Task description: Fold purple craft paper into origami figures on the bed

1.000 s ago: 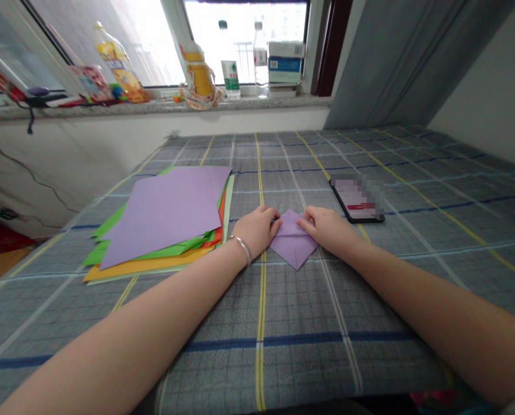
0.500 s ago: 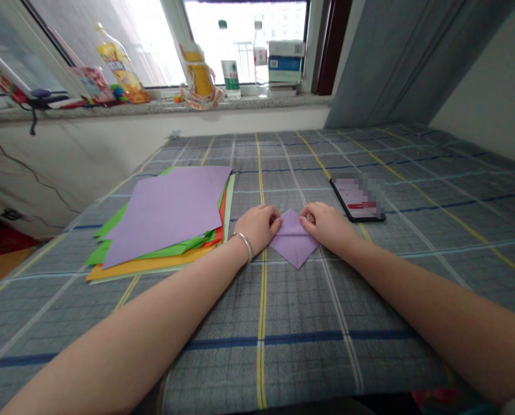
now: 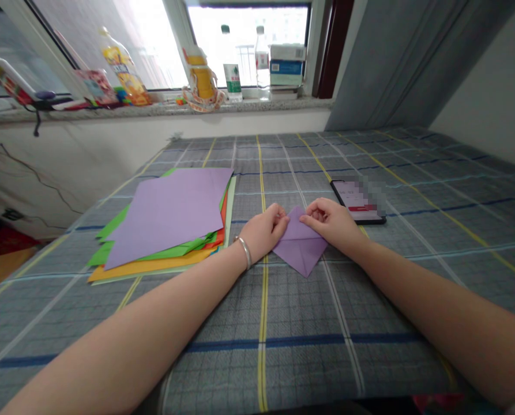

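A piece of lilac paper folded into a pointed shape (image 3: 300,248) lies on the plaid cloth, with its tip toward me. My left hand (image 3: 263,231) pinches its left side, and a silver bangle (image 3: 243,252) sits on that wrist. My right hand (image 3: 329,222) holds its upper right part, fingers curled over the fold. Both hands hide the paper's upper corners. To the left of my left hand is a stack of coloured paper sheets (image 3: 162,219), with lilac on top over green, orange and yellow.
A smartphone (image 3: 354,202) with a pixelated screen lies just beyond my right hand. The grey plaid cloth (image 3: 261,357) covers the surface. Bottles and boxes stand on a stone windowsill (image 3: 153,108) at the far side. A grey curtain (image 3: 395,63) hangs at right.
The folded paper and both hands have shifted slightly to the right, and the paper's tip now points a little more to the right. The stack and phone stay put.
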Motion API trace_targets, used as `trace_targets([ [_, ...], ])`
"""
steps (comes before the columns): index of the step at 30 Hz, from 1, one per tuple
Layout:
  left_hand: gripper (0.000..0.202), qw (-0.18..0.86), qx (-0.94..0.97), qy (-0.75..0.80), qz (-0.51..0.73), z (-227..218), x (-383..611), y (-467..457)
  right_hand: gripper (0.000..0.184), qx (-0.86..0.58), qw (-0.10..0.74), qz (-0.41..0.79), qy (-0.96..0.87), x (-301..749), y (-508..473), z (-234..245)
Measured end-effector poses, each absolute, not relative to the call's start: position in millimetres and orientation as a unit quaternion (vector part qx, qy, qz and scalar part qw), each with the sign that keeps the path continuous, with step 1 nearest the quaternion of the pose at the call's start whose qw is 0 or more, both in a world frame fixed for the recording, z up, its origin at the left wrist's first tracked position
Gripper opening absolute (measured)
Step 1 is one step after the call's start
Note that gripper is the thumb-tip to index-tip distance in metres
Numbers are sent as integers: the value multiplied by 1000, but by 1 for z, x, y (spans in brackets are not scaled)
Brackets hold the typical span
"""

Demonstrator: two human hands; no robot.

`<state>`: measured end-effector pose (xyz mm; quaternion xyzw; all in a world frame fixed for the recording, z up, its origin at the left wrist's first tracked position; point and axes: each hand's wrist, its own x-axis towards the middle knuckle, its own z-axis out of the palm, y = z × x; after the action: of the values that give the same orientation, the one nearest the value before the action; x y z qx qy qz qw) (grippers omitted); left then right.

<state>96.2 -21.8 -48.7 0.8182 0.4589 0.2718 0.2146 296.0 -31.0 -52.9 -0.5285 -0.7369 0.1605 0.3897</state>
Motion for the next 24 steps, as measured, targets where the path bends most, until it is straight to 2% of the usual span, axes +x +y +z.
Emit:
trace_targets([
  [10, 14, 255, 810, 438, 295, -50, 96, -21, 20, -491, 417, 371, -668, 292, -32, -52],
  [13, 14, 264, 807, 433, 303, -50, 96, -22, 20, -483, 426, 373, -668, 290, -34, -52],
  [17, 14, 272, 789, 436, 337, -51, 97, -22, 30, -484, 469, 313, -670, 289, -38, -51],
  [20, 13, 285, 775, 438, 355, -51, 98, -23, 25, -504, 469, 252, -680, 288, -40, -51],
  [24, 13, 292, 775, 433, 357, -50, 99, -24, 22, -518, 461, 256, -674, 288, -38, -51],
])
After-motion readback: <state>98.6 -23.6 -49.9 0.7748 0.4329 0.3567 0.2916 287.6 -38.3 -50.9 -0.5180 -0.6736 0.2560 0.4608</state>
